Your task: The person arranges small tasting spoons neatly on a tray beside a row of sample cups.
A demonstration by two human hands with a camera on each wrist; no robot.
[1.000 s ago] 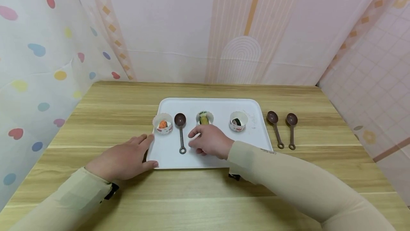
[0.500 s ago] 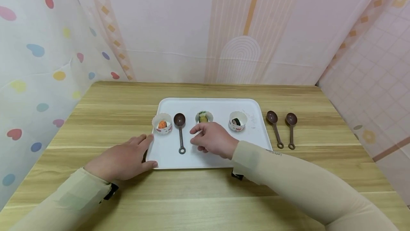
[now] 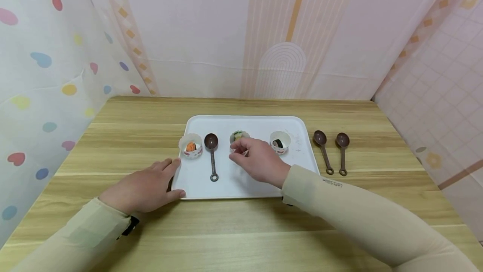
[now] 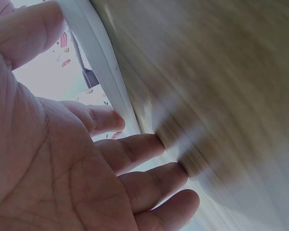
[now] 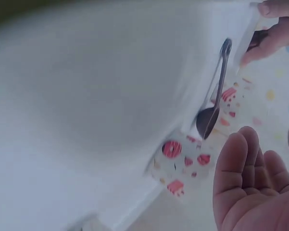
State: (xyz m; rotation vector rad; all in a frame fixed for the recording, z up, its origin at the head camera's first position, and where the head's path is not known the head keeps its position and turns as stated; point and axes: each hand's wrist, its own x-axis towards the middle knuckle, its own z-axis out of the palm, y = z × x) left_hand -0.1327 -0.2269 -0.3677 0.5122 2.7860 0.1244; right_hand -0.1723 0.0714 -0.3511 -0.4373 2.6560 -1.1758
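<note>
My left hand [image 3: 145,186] rests at the left edge of a white tray [image 3: 260,123], fingers stretched along the rim and thumb on its front corner. My right hand [image 3: 260,161] hovers over the tray's middle, fingers loosely bent, with nothing seen between them in the right wrist view. Just beyond its fingertips stands a paper cup [image 3: 245,133] with a green-and-yellow piece inside, partly hidden by the hand. A brown round-bowled spoon [image 3: 213,159] with a ringed handle lies on the tray between this cup and a left paper cup [image 3: 193,153] holding an orange sushi-like piece [image 3: 190,147].
A third paper cup [image 3: 285,138], at the tray's right, holds a black-and-white piece [image 3: 278,143]. Two more brown spoons, a nearer one [image 3: 325,154] and an outer one [image 3: 343,154], lie on the wooden table [image 3: 234,230] right of the tray. Patterned curtains [image 3: 203,33] surround the table.
My right hand has shifted slightly right and forward, closer to the middle cup, covering more of it. The left hand stays on the tray edge; cups and spoons keep their places.
</note>
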